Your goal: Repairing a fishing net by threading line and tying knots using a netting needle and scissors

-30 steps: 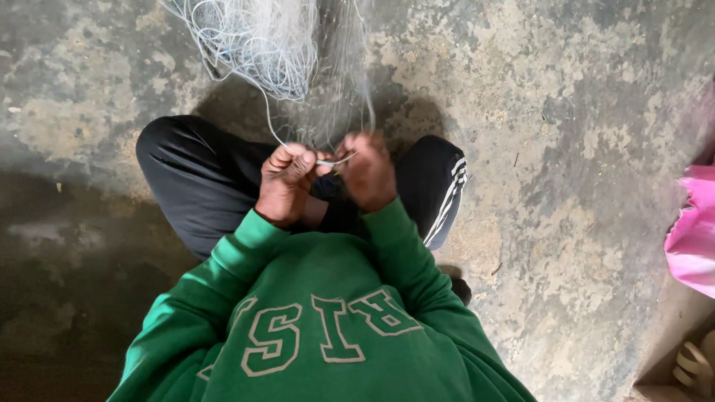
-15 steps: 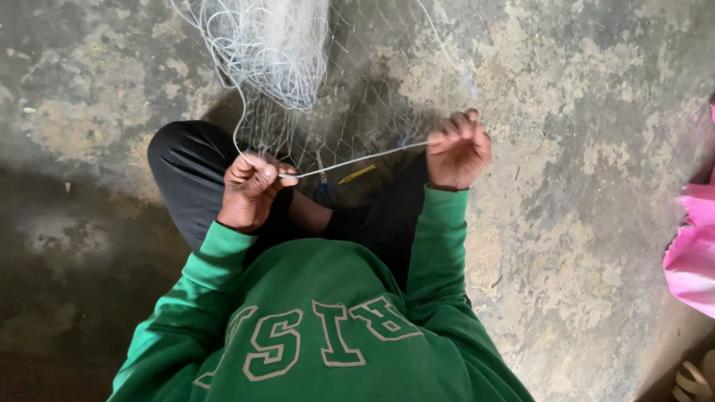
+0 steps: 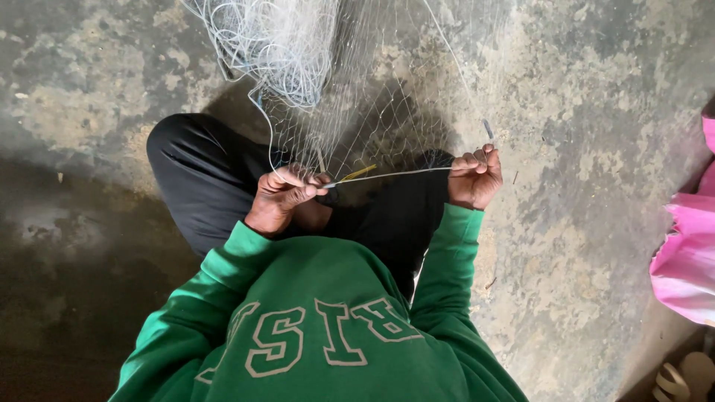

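Head view, looking straight down. We are sitting cross-legged on the concrete floor (image 3: pixel 611 97), black trousers (image 3: pixel 194 179), green sweatshirt (image 3: pixel 320 327) with pale block letters across the chest.

Left hand (image 3: pixel 287 197) is sitting low over the lap, knuckles up, fingers curling shut and pinching one end of a thin pale cord (image 3: pixel 395 176). Wrist is bending slightly inward, sleeve cuff just behind it.

Right hand (image 3: pixel 475 177) is sitting out past the right knee, well apart from the left, forearm stretching forward. It is clenching into a fist around the other end of the cord, thumb side up. The cord is running taut and nearly level between the two hands.

A small yellowish stick (image 3: pixel 359 173) is poking out just beside the left hand's fingertips, near the cord; we cannot tell whether the hand is gripping it.

The fishing net (image 3: pixel 298 52) is lying in front of our legs: one bunched white heap at the top of the frame, with fine mesh spreading down from it over the lap toward both hands.

One pink plastic bag (image 3: pixel 681 260) is sitting at the right edge, well apart from the hands. No labels readable on it.

Count: two hands, one cord, one net, one stick, one pink bag.
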